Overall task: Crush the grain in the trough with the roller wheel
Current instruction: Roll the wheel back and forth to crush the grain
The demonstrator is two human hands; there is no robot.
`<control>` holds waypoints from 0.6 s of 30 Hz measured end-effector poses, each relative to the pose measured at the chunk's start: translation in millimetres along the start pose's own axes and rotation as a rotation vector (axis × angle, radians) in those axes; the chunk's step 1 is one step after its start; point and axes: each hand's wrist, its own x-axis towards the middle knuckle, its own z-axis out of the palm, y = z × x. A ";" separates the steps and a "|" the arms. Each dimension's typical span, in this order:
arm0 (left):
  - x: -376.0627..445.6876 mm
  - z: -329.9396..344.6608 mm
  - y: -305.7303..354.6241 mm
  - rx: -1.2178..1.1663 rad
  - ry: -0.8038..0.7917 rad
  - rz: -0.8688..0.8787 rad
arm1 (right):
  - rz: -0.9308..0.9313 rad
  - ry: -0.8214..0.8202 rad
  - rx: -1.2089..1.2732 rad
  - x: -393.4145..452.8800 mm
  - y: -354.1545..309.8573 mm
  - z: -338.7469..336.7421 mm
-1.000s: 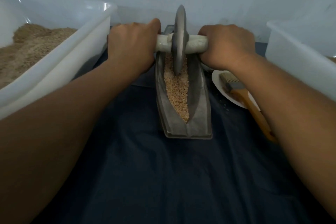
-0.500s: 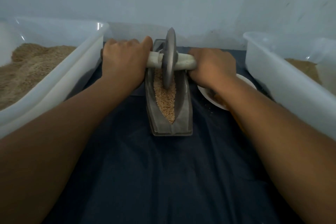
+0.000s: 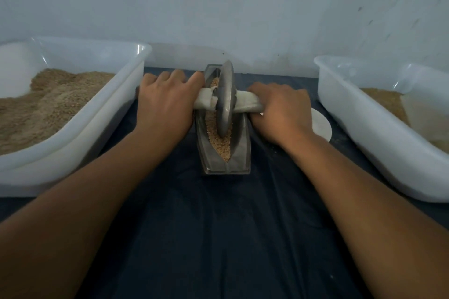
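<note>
Dim, bluish light; soft focus, wide-angle edge distortion.

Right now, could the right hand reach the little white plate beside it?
Probably yes. The right hand grips the roller wheel handle right next to the white plate, with nothing between them, but it would have to let go of the handle first.

Both hands, left hand [image 3: 165,104] and right hand [image 3: 283,110], are gripping the cloth-wrapped axle [image 3: 245,104] of the grey metal roller wheel [image 3: 225,99] standing in the grain-filled grey trough [image 3: 239,153].
</note>
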 end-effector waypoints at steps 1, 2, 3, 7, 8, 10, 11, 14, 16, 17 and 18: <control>-1.8 -0.9 -0.1 -0.024 0.016 0.001 | 0.009 0.023 0.015 -2.0 -1.1 -0.1; -3.9 -2.0 -0.5 -0.048 0.031 0.002 | 0.015 0.047 0.041 -4.0 -2.3 -0.2; -5.5 -3.3 -0.8 -0.065 0.044 0.004 | 0.022 0.071 0.074 -6.0 -3.8 -0.4; -3.6 -11.9 -2.1 -0.087 0.098 0.009 | 0.035 0.154 0.129 -9.0 -9.0 -3.8; -2.6 -14.1 -2.9 -0.084 0.110 0.005 | 0.028 0.182 0.125 -8.8 -10.0 -4.6; -1.7 -17.9 -5.1 -0.066 0.133 -0.012 | 0.009 0.255 0.096 -7.5 -12.3 -5.9; -1.7 -19.3 -6.6 -0.061 0.149 -0.022 | 0.004 0.289 0.078 -6.9 -13.6 -6.3; -3.0 -21.9 -10.7 -0.057 0.185 -0.047 | -0.005 0.335 0.068 -5.8 -18.8 -6.4; -4.0 -21.0 -13.1 -0.060 0.175 -0.061 | -0.017 0.316 0.080 -5.0 -21.5 -5.9; -4.6 -19.8 -13.7 -0.067 0.161 -0.067 | -0.021 0.296 0.086 -4.4 -21.8 -6.0; -5.4 -18.3 -13.7 -0.077 0.146 -0.071 | -0.020 0.273 0.091 -3.8 -21.6 -6.3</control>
